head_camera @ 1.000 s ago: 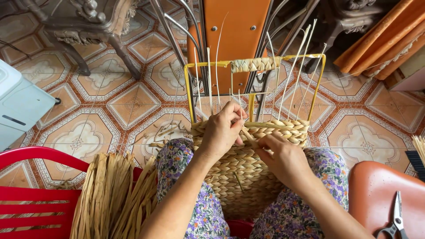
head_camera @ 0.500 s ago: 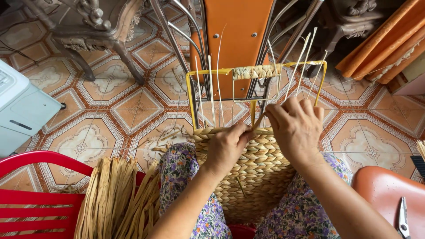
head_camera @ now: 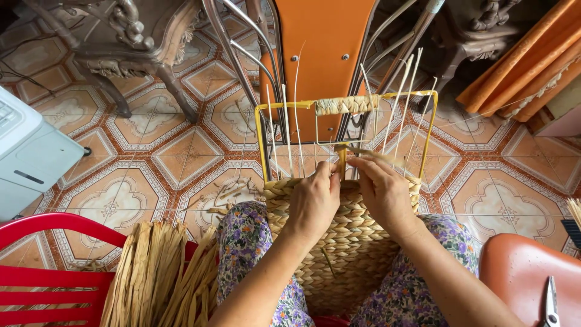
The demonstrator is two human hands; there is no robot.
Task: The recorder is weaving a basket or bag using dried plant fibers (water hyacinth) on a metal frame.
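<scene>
Head view: both hands, left (head_camera: 315,203) and right (head_camera: 385,195), pinch strands at the woven basket (head_camera: 339,242) rim, inside the yellow frame (head_camera: 261,133).

Your left hand (head_camera: 315,203) and right hand (head_camera: 384,194) meet at the top edge of the woven basket (head_camera: 339,254) on your lap, fingers pinching a straw strand (head_camera: 378,155) by the yellow wire frame (head_camera: 261,139). Dried straw bundle (head_camera: 160,272) lies at eight o'clock, pliers (head_camera: 551,303) at four.

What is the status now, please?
Left hand and right hand pinching a straw strand at woven basket rim. Yellow wire frame upright. Nothing blocking.
</scene>
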